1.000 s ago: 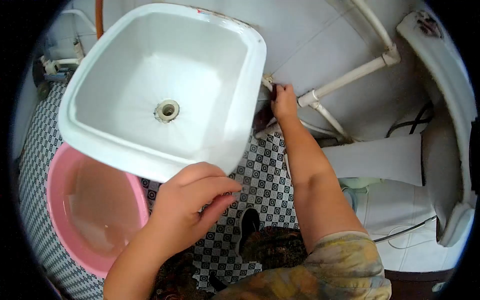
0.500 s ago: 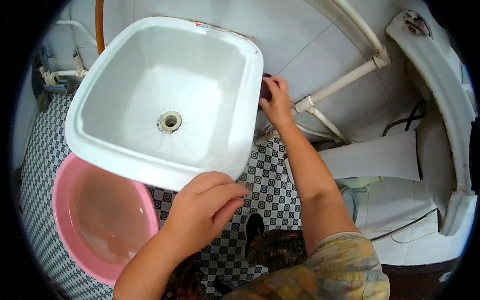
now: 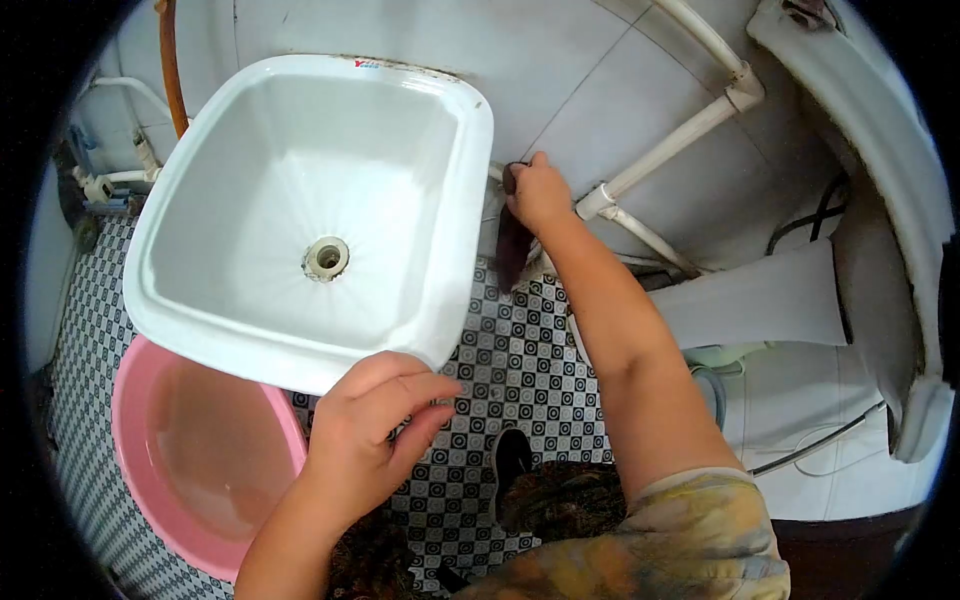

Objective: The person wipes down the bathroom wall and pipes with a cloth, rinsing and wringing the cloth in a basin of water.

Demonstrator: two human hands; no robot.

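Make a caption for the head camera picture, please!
Right hand holding a dark cloth by the white basin, left hand near its rim, pink tub below.

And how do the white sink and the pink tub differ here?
The white sink is squarish with rounded corners; the pink tub has a rounded rim, partly hidden behind the sink. The sink shows a bare inside with a drain fitting; the tub holds cloudy water. The sink is higher, while the tub is down by the patterned floor. Both are open-topped.
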